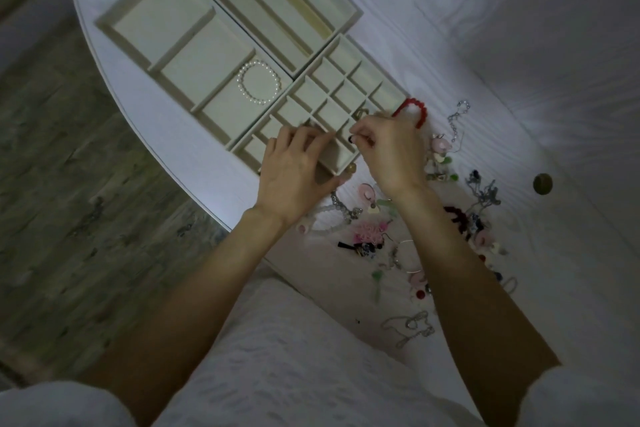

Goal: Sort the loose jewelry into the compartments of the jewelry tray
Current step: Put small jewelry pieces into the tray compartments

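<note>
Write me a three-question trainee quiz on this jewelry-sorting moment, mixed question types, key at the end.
1. True or false: the pearl bracelet lies loose on the table.
2. Multiple choice: the red bracelet is A) inside a small compartment, B) on the table beside the grid tray, C) on the left hand.
3. Fill in: the right hand pinches a small item over the ____ tray.

Key
1. False; it lies in a compartment of the wide tray.
2. B
3. grid

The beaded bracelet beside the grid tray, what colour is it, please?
Red, seen in the head view.
</note>
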Demonstrator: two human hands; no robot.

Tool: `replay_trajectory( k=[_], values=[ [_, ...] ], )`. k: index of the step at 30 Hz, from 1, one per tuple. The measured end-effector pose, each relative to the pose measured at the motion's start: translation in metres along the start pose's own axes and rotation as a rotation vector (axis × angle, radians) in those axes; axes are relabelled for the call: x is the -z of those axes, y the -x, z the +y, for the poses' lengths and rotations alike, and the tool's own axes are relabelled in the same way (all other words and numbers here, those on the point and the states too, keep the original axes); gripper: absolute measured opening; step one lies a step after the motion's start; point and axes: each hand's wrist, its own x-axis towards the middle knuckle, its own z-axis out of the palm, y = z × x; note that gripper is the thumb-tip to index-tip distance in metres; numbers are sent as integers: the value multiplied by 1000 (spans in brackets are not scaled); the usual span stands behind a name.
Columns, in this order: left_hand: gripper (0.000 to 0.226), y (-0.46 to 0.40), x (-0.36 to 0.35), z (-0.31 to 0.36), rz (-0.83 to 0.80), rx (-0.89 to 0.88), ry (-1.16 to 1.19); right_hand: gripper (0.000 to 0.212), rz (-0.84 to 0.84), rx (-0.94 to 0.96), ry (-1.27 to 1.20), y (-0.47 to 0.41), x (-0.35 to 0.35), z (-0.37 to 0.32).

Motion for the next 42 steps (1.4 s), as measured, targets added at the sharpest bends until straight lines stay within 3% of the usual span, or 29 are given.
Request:
replay_trajectory(
  k=[6,10,23,29,42],
  values=[
    [68,0,0,3,11,1,28,15,86,59,333,-7,-12,-13],
    [67,1,0,2,18,-5,12,6,150,76,291,0,-3,-7],
    [67,3,-1,-1,15,-29,4,12,118,4,345,-8,-20,-7],
    [65,3,-2,-1,8,-30,-6,10,83,-132,80,-5,-20,-9],
    [67,2,-2,-2,-13,-34,-21,11,134,-238,-79,5,-16,-9]
  ],
)
